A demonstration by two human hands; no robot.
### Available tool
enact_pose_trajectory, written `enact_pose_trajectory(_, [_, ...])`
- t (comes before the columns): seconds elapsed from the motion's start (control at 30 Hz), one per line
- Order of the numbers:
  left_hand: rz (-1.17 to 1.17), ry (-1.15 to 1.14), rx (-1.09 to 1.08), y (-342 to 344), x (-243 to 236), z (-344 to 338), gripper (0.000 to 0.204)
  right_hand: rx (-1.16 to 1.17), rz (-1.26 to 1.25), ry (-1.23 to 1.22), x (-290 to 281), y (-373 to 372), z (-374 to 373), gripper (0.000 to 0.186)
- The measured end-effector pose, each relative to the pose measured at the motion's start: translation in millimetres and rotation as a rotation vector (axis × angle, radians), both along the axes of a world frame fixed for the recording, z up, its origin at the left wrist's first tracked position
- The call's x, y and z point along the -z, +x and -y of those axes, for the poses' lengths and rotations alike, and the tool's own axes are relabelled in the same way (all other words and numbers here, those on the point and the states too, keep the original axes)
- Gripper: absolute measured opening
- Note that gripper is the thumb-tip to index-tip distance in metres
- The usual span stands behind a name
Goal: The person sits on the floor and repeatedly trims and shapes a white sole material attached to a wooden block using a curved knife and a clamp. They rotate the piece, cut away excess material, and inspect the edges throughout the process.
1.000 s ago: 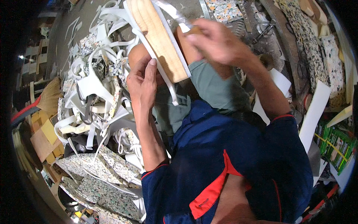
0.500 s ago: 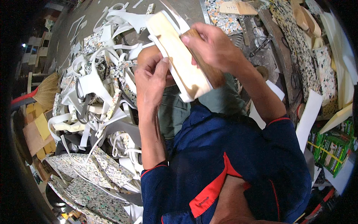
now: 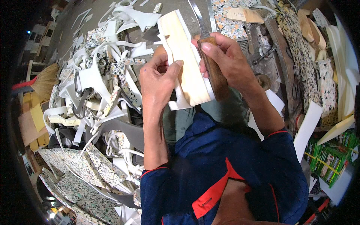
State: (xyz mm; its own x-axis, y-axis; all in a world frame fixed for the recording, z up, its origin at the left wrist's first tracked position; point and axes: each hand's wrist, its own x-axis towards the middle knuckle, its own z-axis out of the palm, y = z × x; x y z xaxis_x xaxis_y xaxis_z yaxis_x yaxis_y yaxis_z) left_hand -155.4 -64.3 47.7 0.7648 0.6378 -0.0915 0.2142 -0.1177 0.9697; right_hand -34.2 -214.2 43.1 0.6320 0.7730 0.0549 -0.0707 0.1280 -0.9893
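My left hand (image 3: pixel 156 80) pinches the left side of a long pale wooden block (image 3: pixel 184 56), its thumb on the block's face. White foam (image 3: pixel 183 104) lies behind the block and sticks out past its edges, widest at the lower left corner. In my right hand (image 3: pixel 233 62) is a knife by its thick brown wooden handle (image 3: pixel 216 78). Its narrow, curved steel blade (image 3: pixel 199 18) points away from me, apart from the block's right edge. The handle overlaps the block's lower right edge; whether they touch I cannot tell.
White and speckled foam offcuts (image 3: pixel 92 80) are heaped on the left, beside a straw broom (image 3: pixel 45 80). Speckled foam sheets (image 3: pixel 300 56) lean at the right near a metal tool (image 3: pixel 264 54). Green packages (image 3: pixel 330 159) lie at lower right. A shaped wooden piece (image 3: pixel 244 15) lies far off.
The block and foam have shifted right and slightly toward me. The knife has turned, and its blade now stands off from the block's right edge. Both hands keep their hold.
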Motion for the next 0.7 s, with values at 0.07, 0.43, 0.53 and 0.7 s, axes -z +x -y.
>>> enact_pose_trajectory(0.07, [-0.021,0.046,0.008,0.5,-6.1,1.7,0.029,-0.008,-0.029,0.003,7.8,5.8,-1.2,0.031])
enact_pose_trajectory(0.43, [0.156,-0.124,-0.081,-1.9,23.4,-13.1,0.033,-0.073,0.191,-0.486,-7.1,27.8,82.6,0.027])
enact_pose_trajectory(0.53, [0.122,-0.231,-0.104,5.9,28.0,-29.9,0.036,-0.014,0.122,-0.51,-23.6,15.2,111.6,0.034])
enact_pose_trajectory(0.7, [0.037,0.102,-0.008,22.4,42.6,-64.9,0.042,-0.104,0.204,-0.595,-35.9,13.3,124.9,0.039])
